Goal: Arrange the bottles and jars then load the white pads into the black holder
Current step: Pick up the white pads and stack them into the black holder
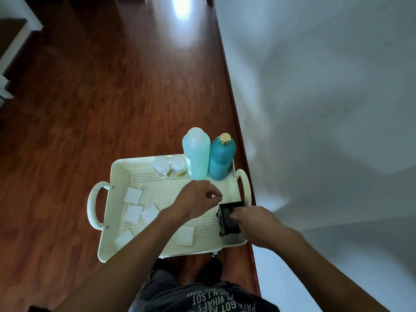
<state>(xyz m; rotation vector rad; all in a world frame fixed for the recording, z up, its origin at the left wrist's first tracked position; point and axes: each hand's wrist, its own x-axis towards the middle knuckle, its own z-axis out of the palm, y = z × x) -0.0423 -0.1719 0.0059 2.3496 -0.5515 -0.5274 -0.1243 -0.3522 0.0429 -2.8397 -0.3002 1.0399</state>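
Observation:
A cream perforated tray (117, 170) holds everything. Along its far edge stand two small clear jars (161, 165) (178, 165), a pale green bottle (196, 152) and a teal bottle with a gold cap (221, 156). Several white pads lie on the tray floor, one at the left (132, 195) and one near the front (185, 235). The black holder (227, 219) sits at the tray's right side, with my right hand (254, 221) gripping its right edge. My left hand (198, 199) hovers just left of the holder, fingers curled; I cannot see anything in it.
The tray has a loop handle on each side (93, 204) (244, 181). It sits above a reddish wooden floor (90, 97), close to a white wall (326, 109) and baseboard on the right. My legs and shirt show below the tray.

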